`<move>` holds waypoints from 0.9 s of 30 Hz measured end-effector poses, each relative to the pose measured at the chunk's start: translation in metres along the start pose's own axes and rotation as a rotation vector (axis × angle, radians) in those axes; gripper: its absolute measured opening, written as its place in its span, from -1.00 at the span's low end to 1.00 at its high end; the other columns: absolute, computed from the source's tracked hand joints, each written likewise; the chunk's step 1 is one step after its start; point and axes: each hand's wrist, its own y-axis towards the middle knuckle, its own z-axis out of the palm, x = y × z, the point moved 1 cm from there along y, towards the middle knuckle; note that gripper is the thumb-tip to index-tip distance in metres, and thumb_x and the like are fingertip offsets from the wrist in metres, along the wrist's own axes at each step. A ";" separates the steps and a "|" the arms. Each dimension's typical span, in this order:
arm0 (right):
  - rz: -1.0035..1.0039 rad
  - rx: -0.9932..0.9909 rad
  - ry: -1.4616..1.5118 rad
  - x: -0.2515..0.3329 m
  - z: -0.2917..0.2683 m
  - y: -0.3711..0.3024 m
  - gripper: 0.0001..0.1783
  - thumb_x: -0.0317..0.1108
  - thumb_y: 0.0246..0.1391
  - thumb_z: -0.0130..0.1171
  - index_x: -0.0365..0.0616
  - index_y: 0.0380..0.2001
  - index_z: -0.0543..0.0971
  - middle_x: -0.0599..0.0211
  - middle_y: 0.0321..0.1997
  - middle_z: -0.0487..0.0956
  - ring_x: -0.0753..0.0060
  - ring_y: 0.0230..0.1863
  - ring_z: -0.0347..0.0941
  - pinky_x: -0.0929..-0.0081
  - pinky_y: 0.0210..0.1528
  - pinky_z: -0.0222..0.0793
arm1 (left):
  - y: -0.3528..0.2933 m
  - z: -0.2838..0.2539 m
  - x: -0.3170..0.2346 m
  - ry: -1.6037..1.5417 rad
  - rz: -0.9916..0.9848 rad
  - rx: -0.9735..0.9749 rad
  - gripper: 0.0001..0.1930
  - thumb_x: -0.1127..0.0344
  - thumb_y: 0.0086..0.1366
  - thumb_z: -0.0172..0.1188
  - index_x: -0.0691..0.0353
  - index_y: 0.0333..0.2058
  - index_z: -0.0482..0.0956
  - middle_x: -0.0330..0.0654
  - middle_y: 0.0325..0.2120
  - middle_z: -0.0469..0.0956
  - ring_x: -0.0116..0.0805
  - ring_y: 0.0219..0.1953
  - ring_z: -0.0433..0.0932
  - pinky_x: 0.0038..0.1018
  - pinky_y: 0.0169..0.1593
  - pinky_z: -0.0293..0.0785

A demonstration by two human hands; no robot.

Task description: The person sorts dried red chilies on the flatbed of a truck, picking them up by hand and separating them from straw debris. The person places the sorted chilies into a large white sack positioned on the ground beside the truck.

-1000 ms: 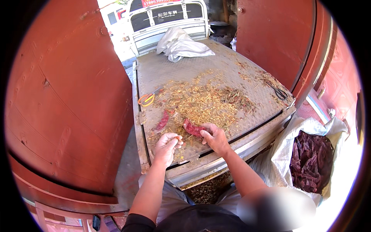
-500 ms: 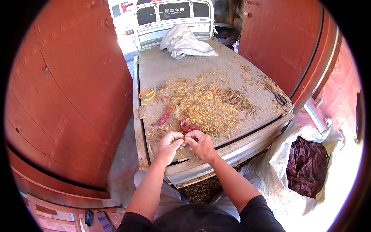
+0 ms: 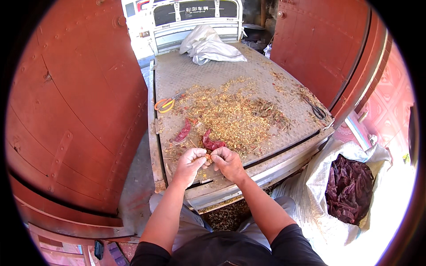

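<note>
Both hands meet over the near edge of the truck bed (image 3: pixel 175 71). My left hand (image 3: pixel 190 165) and my right hand (image 3: pixel 227 164) pinch a small orange-red piece of dried chili (image 3: pixel 208 158) between their fingertips. Just beyond them lies a dark red dried chili (image 3: pixel 212 141). Another dried chili (image 3: pixel 183 132) rests to its left, near my left hand. Loose yellow seeds (image 3: pixel 235 113) and bits of stalk spread over the metal around and beyond the chilies.
Orange-handled scissors (image 3: pixel 165 104) lie at the bed's left edge, black-handled scissors (image 3: pixel 317 111) at its right. A crumpled white sack (image 3: pixel 212 46) lies at the far end. An open white sack (image 3: pixel 306 195) of dried chilies stands at my right. Red metal doors (image 3: pixel 84 102) flank the bed.
My fingertips have parted slightly, and more of the orange-red piece shows between them. The whole view has shifted a little; the chilies and scissors lie where they were.
</note>
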 end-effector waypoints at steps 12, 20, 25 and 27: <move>-0.011 -0.039 0.093 -0.009 -0.002 0.002 -0.92 -0.40 0.30 0.19 -0.18 -0.23 0.55 0.54 -0.38 0.57 0.74 -0.46 0.45 0.68 -0.37 0.38 | 0.000 0.001 -0.004 0.038 -0.024 -0.066 -0.71 0.36 0.43 0.20 0.36 0.04 0.49 -0.13 -0.24 0.60 -0.35 -0.25 0.62 -0.42 -0.10 0.54; -0.052 -0.125 0.172 0.018 -0.015 0.001 -0.91 -0.38 0.32 0.19 -0.17 -0.23 0.57 0.53 -0.41 0.57 0.72 -0.48 0.45 0.64 -0.41 0.40 | 0.002 0.002 -0.005 0.010 0.005 -0.048 -0.72 0.33 0.42 0.21 0.37 0.01 0.51 -0.07 -0.22 0.63 -0.33 -0.29 0.62 -0.40 -0.15 0.54; -0.157 -0.176 -0.073 0.047 -0.034 -0.031 -0.80 -0.28 0.28 0.22 -0.21 -0.20 0.60 0.40 -0.37 0.58 0.56 -0.46 0.50 0.47 -0.37 0.46 | 0.006 -0.010 0.009 0.051 -0.005 -0.116 -0.70 0.26 0.41 0.23 0.35 -0.02 0.53 -0.11 -0.24 0.65 -0.36 -0.29 0.61 -0.44 -0.16 0.53; -0.046 -0.088 -0.102 0.050 -0.042 -0.050 -0.79 -0.29 0.25 0.23 -0.23 -0.21 0.61 0.30 -0.36 0.57 0.50 -0.44 0.51 0.42 -0.37 0.45 | 0.005 -0.027 0.012 0.024 0.025 -0.110 -0.76 0.31 0.43 0.19 0.32 -0.03 0.52 -0.15 -0.24 0.63 -0.41 -0.30 0.59 -0.47 -0.18 0.50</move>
